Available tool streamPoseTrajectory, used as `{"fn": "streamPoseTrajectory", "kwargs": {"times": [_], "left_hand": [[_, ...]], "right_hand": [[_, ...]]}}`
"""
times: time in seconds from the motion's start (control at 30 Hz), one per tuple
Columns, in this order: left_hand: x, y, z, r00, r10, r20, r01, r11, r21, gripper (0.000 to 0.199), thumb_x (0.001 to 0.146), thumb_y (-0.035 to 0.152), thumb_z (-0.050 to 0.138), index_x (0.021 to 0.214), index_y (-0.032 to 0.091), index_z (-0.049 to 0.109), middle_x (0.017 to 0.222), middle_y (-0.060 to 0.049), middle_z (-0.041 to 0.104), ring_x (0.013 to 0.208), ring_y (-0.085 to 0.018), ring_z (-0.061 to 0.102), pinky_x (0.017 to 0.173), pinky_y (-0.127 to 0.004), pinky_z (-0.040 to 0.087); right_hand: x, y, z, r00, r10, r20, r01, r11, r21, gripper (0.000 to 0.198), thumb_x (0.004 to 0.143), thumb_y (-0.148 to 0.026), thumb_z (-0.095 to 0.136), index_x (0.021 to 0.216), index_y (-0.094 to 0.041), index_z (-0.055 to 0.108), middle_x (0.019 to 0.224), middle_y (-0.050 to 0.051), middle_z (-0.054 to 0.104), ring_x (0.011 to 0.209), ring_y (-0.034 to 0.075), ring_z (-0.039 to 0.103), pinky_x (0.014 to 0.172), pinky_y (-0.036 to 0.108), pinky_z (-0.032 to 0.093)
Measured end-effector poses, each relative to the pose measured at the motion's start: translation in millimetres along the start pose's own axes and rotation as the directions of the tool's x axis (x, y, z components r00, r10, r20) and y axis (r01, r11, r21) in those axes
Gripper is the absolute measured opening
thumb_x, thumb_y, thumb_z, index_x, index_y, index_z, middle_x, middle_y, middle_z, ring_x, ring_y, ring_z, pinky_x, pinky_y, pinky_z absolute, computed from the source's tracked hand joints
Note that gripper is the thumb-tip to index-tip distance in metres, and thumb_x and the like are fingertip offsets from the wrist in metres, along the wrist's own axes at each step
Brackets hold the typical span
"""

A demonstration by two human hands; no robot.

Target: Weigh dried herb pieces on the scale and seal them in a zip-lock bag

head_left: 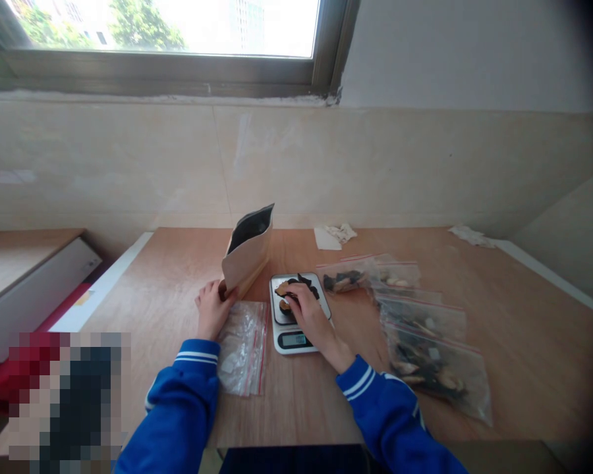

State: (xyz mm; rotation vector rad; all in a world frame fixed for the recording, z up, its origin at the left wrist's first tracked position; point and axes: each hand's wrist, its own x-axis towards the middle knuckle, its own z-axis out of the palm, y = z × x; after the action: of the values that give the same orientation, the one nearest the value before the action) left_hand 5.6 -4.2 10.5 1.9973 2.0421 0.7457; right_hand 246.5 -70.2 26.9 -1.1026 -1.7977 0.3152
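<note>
Nearest, the blue cuffs of the left sleeve (182,395) and right sleeve (390,401) lead to two hands working apart. Just right of the left wrist lie flat zip-lock bags (237,349) with red seal strips; keeping that sleeve light on them should stop them sliding. To the right of the right forearm, filled zip-lock bags (439,372) overlap in a row, so the elbow is best held off them.

Between the hands, more under the right one, sits a white digital kitchen scale (277,326). Its display (293,340) is lit, but its digits are too small to read surely. The right hand (310,319) reaches over the platform, its bent fingertips on the dark, tan-faced dried slices (306,282); whether they pinch one or only touch it, I cannot tell. Handling here seems best done with fingertips alone, wrist raised, since a resting palm would spoil the reading. Slices lying near the platform's edge are better kept inward.

The left hand (213,309) is clamped on the lower near corner of a kraft stand-up pouch (250,263), whose dark-lined mouth gapes upward beyond it. A steady grip low down should keep it upright and off the scale. Past both hands, crumpled paper (343,232) lies at the table's far edge.
</note>
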Motion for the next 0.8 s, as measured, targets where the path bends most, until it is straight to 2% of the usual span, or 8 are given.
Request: {"fn": "streamPoseTrajectory", "kwargs": {"times": [0.17,0.23,0.3,0.37,0.47,0.6,0.7,0.8], "left_hand": [[-0.3,-0.1,-0.2,1.0,0.006,0.002,-0.006,1.0,-0.005,0.035,0.084,0.05,0.05,0.098,0.019,0.058,0.113,-0.012,0.061,0.11,-0.032,0.051,0.09,-0.045,0.038],[-0.4,0.1,-0.4,1.0,0.007,0.004,-0.007,1.0,0.0,0.035,0.084,0.05,0.05,0.098,0.019,0.058,0.113,-0.012,0.061,0.11,-0.032,0.052,0.09,-0.044,0.039],[-0.5,0.3,-0.6,1.0,0.005,0.004,-0.005,1.0,0.007,0.035,0.084,0.05,0.05,0.099,0.019,0.058,0.113,-0.012,0.061,0.11,-0.032,0.052,0.091,-0.044,0.039],[-0.4,0.5,-0.7,1.0,0.002,0.005,-0.002,1.0,0.014,0.036,0.084,0.05,0.051,0.1,0.019,0.058,0.113,-0.012,0.061,0.109,-0.032,0.052,0.091,-0.044,0.039],[-0.2,0.6,-0.6,1.0,0.0,0.006,-0.001,1.0,0.021,0.036,0.084,0.051,0.051,0.1,0.019,0.058,0.113,-0.013,0.06,0.109,-0.033,0.052,0.09,-0.044,0.039],[0.2,0.5,-0.4,1.0,0.002,-0.001,-0.002,1.0,0.019,0.035,0.084,0.05,0.05,0.1,0.019,0.058,0.113,-0.013,0.061,0.109,-0.032,0.052,0.09,-0.045,0.039],[0.4,0.2,-0.4,1.0,0.004,-0.003,-0.004,1.0,0.016,0.036,0.085,0.05,0.048,0.1,0.019,0.059,0.113,-0.012,0.06,0.109,-0.032,0.052,0.09,-0.045,0.039],[0.3,0.2,-0.5,1.0,0.002,0.0,-0.002,1.0,0.014,0.036,0.085,0.051,0.048,0.099,0.019,0.058,0.113,-0.013,0.06,0.109,-0.032,0.052,0.09,-0.045,0.039]], "right_hand": [[3.1,3.9,5.5,0.999,0.016,0.045,-0.008,0.985,-0.173,0.022,0.099,-0.027,0.037,0.107,-0.02,0.057,0.108,0.012,0.066,0.101,0.026,0.061,0.085,0.043,0.045],[2.5,4.3,2.3,0.999,0.041,0.004,-0.04,0.982,-0.183,0.022,0.099,-0.029,0.038,0.107,-0.021,0.057,0.107,0.012,0.066,0.099,0.025,0.062,0.087,0.043,0.043],[1.1,5.0,-5.2,0.993,0.076,-0.089,-0.09,0.982,-0.167,0.021,0.098,-0.032,0.041,0.108,-0.022,0.056,0.107,0.011,0.066,0.098,0.024,0.061,0.09,0.044,0.041],[-1.4,8.0,-15.2,0.969,0.122,-0.215,-0.149,0.982,-0.115,0.021,0.097,-0.035,0.043,0.109,-0.022,0.055,0.107,0.011,0.065,0.1,0.024,0.06,0.092,0.043,0.042],[-7.7,19.6,-29.1,0.899,0.228,-0.375,-0.229,0.973,0.041,0.022,0.094,-0.038,0.047,0.107,-0.022,0.053,0.103,0.01,0.063,0.097,0.022,0.06,0.087,0.04,0.046],[-19.3,40.9,-37.6,0.829,0.375,-0.415,-0.295,0.923,0.245,0.024,0.088,-0.041,0.058,0.1,-0.021,0.055,0.096,0.007,0.063,0.088,0.02,0.062,0.078,0.035,0.051],[-26.9,45.9,-38.0,0.838,0.4,-0.372,-0.285,0.901,0.326,0.023,0.085,-0.039,0.063,0.096,-0.02,0.058,0.094,0.007,0.064,0.088,0.021,0.063,0.08,0.038,0.052],[-33.4,37.0,-37.0,0.886,0.33,-0.325,-0.244,0.929,0.279,0.016,0.085,-0.036,0.063,0.093,-0.022,0.061,0.097,0.008,0.063,0.094,0.022,0.063,0.082,0.039,0.053]]}}
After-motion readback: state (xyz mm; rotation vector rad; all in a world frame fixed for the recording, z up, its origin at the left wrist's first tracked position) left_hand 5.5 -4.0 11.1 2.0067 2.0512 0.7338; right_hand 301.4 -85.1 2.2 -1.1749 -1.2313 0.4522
